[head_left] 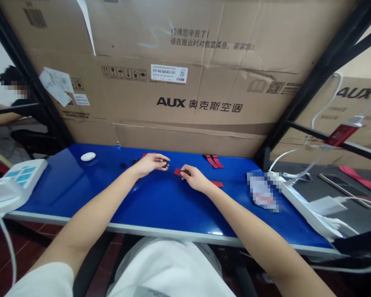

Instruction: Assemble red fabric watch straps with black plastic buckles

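Over the blue table (173, 206), my left hand (151, 163) pinches a small black piece (165, 163) between thumb and fingers. To its right, my right hand (195, 178) is closed on a red strip (178, 172) whose end sticks out toward my left hand. The two hands are apart. Behind my left hand lies more red material (148, 155), partly hidden, with small black pieces (123, 165) to its left. Another red piece (217, 184) lies just right of my right hand. Red strips with black bands (213, 161) rest farther back.
A large cardboard sheet (136, 103) stands behind the table. A white oval object (88, 156) lies at the left. Power strips (306, 206) and cables flank both sides. Another person (24, 95) sits beyond the frame at far left.
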Tool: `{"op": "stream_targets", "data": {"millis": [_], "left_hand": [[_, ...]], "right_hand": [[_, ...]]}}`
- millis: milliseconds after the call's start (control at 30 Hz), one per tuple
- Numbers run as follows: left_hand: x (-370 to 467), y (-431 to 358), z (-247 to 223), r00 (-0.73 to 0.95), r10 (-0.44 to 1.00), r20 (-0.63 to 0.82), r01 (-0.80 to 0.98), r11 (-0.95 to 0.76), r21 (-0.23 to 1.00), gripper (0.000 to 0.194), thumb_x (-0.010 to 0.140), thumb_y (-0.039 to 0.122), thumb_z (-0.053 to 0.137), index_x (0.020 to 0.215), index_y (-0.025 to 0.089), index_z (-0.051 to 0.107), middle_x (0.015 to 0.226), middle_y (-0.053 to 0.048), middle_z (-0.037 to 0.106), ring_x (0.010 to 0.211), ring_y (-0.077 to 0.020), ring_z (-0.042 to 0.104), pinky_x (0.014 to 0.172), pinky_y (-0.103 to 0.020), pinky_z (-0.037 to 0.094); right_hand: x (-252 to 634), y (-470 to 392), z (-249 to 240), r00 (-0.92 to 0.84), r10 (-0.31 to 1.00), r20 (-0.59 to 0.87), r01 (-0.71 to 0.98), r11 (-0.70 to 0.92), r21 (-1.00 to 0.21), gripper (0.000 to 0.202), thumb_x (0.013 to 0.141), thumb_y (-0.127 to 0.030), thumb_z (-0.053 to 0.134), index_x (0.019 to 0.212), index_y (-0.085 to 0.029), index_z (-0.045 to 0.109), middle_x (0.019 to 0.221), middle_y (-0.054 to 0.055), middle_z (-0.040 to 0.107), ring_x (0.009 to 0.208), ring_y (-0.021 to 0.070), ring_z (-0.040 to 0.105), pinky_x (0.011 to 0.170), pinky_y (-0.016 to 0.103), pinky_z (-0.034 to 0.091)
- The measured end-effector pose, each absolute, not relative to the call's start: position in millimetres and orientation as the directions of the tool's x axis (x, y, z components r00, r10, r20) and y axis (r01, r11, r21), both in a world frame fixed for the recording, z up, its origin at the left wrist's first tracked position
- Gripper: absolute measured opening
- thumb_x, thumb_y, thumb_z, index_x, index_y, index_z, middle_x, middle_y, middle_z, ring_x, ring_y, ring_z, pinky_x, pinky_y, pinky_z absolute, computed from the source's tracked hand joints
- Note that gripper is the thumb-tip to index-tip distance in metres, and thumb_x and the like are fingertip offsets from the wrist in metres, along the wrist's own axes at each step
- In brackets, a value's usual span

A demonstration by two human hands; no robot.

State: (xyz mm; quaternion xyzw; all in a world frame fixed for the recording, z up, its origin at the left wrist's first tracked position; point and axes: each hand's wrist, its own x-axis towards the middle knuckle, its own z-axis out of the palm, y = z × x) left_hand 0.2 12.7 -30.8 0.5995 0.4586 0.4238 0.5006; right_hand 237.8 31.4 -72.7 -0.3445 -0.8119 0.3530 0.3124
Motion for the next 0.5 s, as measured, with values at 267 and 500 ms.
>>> {"op": "stream_targets", "data": {"millis": [267,500], "left_hand": [[39.8,4.3,-51.3,0.273,0.962,0.027,-0.111,0.003,0.994,0.039,0.069,0.025,0.083,0.103,0.011,0.070,0.090,-0.008,0.071,0.085,-0.0167,0.068,0.090,-0.039,0.055],[40.1,4.8,-47.5,0.205,0.979,0.019,-0.180,0.019,0.983,0.038,0.064,0.022,0.086,0.098,0.011,0.072,0.088,-0.007,0.072,0.081,-0.0165,0.068,0.087,-0.037,0.056]], "right_hand": [[239.0,33.0,-68.7,-0.550,0.768,0.328,0.280,0.540,-0.794,0.013,0.086,-0.030,0.047,0.079,-0.020,0.052,0.066,-0.002,0.056,0.059,0.0132,0.049,0.060,0.025,0.038],[243.5,34.0,-66.0,-0.497,0.778,0.385,0.350,0.586,-0.731,0.011,0.083,-0.026,0.047,0.075,-0.020,0.053,0.067,-0.001,0.057,0.063,0.0147,0.047,0.064,0.027,0.036]]}}
